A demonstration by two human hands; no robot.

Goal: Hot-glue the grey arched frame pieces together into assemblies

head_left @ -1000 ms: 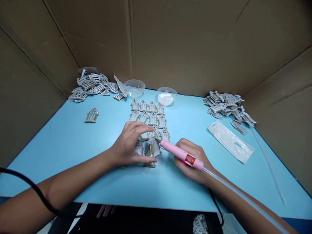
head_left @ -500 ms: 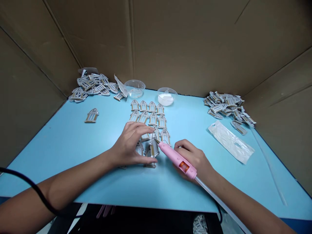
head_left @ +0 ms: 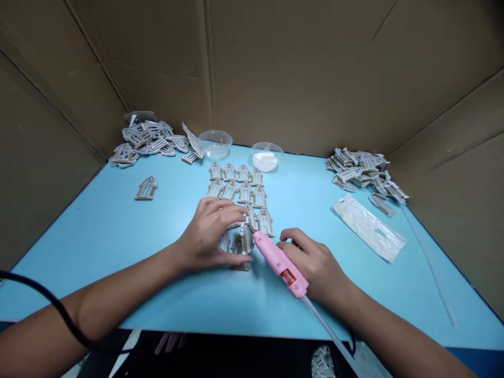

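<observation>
Arched piece point(head_left: 247, 241), long axis thumb-to-fingertips, arch twd fingertips, pinched in half-spread L hand point(head_left: 208, 231), R hand point(head_left: 321, 265) curled arnd glue gun point(head_left: 274, 257).

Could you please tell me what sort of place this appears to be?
Probably an assembly workstation: a pink hot glue gun in the right hand, arched window-shaped pieces laid in rows on a blue tabletop, and cardboard walls on three sides.

No text, label, brand, number or sign is legible: not on the pink glue gun point(head_left: 271, 254), the plastic bag point(head_left: 366, 227) toward the tabletop's point(head_left: 197, 307) right edge, or anything else.
</observation>
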